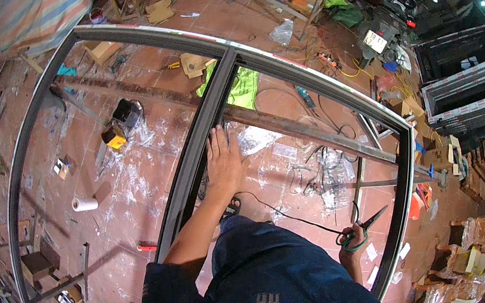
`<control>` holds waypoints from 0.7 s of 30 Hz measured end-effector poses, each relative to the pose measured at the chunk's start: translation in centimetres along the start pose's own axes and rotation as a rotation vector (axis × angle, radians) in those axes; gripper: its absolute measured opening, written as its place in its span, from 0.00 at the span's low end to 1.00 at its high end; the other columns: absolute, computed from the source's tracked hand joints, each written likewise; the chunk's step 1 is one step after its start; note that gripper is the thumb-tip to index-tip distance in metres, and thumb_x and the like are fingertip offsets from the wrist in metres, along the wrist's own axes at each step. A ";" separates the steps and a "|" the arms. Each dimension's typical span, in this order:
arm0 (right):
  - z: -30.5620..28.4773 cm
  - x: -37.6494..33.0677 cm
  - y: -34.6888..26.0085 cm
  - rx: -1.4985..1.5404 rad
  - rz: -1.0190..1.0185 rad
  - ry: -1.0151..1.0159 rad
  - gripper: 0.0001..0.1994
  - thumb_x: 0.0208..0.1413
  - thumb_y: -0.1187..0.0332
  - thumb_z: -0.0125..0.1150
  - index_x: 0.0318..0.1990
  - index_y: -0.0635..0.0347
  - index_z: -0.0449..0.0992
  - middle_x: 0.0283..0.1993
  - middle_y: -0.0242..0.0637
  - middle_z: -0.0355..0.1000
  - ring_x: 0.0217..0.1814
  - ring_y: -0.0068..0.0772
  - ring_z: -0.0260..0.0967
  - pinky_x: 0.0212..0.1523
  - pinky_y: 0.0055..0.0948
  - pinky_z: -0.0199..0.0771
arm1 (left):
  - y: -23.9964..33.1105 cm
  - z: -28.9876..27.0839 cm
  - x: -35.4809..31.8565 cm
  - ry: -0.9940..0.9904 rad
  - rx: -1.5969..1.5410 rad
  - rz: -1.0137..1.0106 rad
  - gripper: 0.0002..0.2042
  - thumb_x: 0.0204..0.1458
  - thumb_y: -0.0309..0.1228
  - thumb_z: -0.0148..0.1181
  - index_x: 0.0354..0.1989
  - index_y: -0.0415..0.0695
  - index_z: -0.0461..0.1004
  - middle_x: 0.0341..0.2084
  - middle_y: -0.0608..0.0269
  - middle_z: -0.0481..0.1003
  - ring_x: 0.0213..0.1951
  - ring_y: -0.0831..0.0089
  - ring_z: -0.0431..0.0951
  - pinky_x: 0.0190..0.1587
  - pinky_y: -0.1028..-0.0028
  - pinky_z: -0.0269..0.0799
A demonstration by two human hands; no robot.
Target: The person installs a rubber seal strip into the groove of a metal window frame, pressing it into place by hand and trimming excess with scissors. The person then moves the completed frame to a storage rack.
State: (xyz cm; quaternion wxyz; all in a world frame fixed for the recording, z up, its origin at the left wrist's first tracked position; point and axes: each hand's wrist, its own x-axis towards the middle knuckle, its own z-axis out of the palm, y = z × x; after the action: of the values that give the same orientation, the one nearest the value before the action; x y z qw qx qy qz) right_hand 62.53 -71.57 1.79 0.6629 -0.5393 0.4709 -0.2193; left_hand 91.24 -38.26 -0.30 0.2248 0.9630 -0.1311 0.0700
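Note:
A large dark frame [151, 39] with a pale outer edge surrounds me, and a black crossbar [191, 160] divides it. My left hand [222, 158] lies along the right side of that crossbar, its fingers stretched out and touching it. Low on the right, my right hand [351, 245] is closed round the green handles of scissors [373, 219]. The blades point up and to the right, close to the frame's right bar. Part of the right palm is hidden behind the handles.
Below the frame runs a brown metal beam [302, 120]. A green power tool [305, 96], a neon yellow-green cloth [244, 89], a black-and-yellow container [121, 124] and a white roll [84, 204] lie on the dusty tiled floor. Wrapped bundles [469, 257] stand at the lower right.

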 end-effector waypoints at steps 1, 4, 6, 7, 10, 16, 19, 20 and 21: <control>-0.7 -0.2 0.4 0.038 -0.013 0.023 0.11 0.61 0.63 0.61 0.46 0.57 0.72 0.25 0.38 0.72 0.20 0.26 0.66 0.20 0.24 0.64 | 0.5 0.5 1.8 -0.014 -0.025 0.027 0.43 0.55 0.46 0.70 0.74 0.36 0.58 0.74 0.26 0.51 0.76 0.34 0.51 0.76 0.45 0.49; -2.4 -0.3 1.5 0.055 -0.008 0.101 0.11 0.62 0.63 0.62 0.47 0.57 0.71 0.25 0.37 0.72 0.20 0.26 0.66 0.19 0.24 0.64 | 1.2 1.6 7.3 -0.027 -0.110 0.046 0.42 0.59 0.50 0.66 0.74 0.36 0.58 0.74 0.27 0.52 0.76 0.35 0.51 0.76 0.47 0.50; -3.0 0.0 2.1 0.068 -0.022 0.110 0.11 0.62 0.63 0.62 0.45 0.57 0.71 0.25 0.38 0.72 0.20 0.26 0.66 0.19 0.24 0.64 | 1.2 1.8 10.7 -0.021 -0.180 0.031 0.41 0.61 0.54 0.62 0.74 0.36 0.59 0.74 0.29 0.52 0.77 0.38 0.51 0.76 0.48 0.50; -3.0 0.1 2.3 0.075 -0.031 0.116 0.10 0.62 0.63 0.62 0.45 0.57 0.72 0.25 0.38 0.72 0.20 0.26 0.66 0.19 0.24 0.63 | 0.9 2.5 12.2 -0.024 -0.135 0.045 0.42 0.61 0.55 0.62 0.75 0.36 0.58 0.75 0.29 0.52 0.77 0.40 0.50 0.76 0.47 0.52; -2.0 -0.7 2.0 0.085 -0.018 0.161 0.09 0.62 0.64 0.61 0.43 0.58 0.72 0.24 0.38 0.72 0.20 0.26 0.66 0.18 0.24 0.63 | 1.4 3.9 16.0 -0.041 -0.088 -0.004 0.43 0.61 0.55 0.62 0.74 0.35 0.58 0.75 0.31 0.51 0.78 0.42 0.50 0.77 0.49 0.49; -1.1 -2.5 2.3 0.115 0.032 0.231 0.09 0.61 0.65 0.61 0.41 0.60 0.72 0.24 0.39 0.72 0.19 0.27 0.67 0.18 0.24 0.64 | 5.6 5.0 22.2 -0.275 0.271 -0.162 0.44 0.57 0.57 0.65 0.71 0.33 0.63 0.74 0.31 0.55 0.76 0.37 0.51 0.75 0.47 0.47; -1.2 -3.0 2.7 0.125 0.050 0.270 0.09 0.61 0.64 0.61 0.42 0.59 0.73 0.24 0.38 0.73 0.18 0.28 0.67 0.17 0.25 0.66 | 4.9 5.3 23.8 -0.168 0.340 -0.058 0.40 0.55 0.59 0.65 0.64 0.34 0.71 0.68 0.31 0.66 0.71 0.42 0.59 0.67 0.50 0.55; -1.5 -3.3 3.3 0.134 0.059 0.287 0.09 0.61 0.64 0.61 0.43 0.58 0.73 0.25 0.37 0.73 0.17 0.28 0.67 0.17 0.25 0.67 | 5.2 4.0 24.2 -0.264 0.291 -0.078 0.43 0.55 0.59 0.65 0.69 0.35 0.68 0.71 0.38 0.64 0.72 0.46 0.58 0.70 0.51 0.52; -2.0 -3.1 4.2 0.161 0.044 0.292 0.10 0.61 0.64 0.61 0.44 0.60 0.73 0.25 0.38 0.73 0.18 0.28 0.67 0.18 0.25 0.68 | 4.7 4.6 24.4 -0.210 0.316 -0.047 0.41 0.55 0.59 0.65 0.67 0.35 0.70 0.69 0.38 0.66 0.71 0.47 0.61 0.69 0.52 0.54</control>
State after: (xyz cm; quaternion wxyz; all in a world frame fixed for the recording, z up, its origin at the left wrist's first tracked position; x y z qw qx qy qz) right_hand 58.43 -68.73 -0.86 0.6331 -0.4362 0.5548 -0.3180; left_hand 113.58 -49.81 2.28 0.0573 0.9912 -0.1185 -0.0163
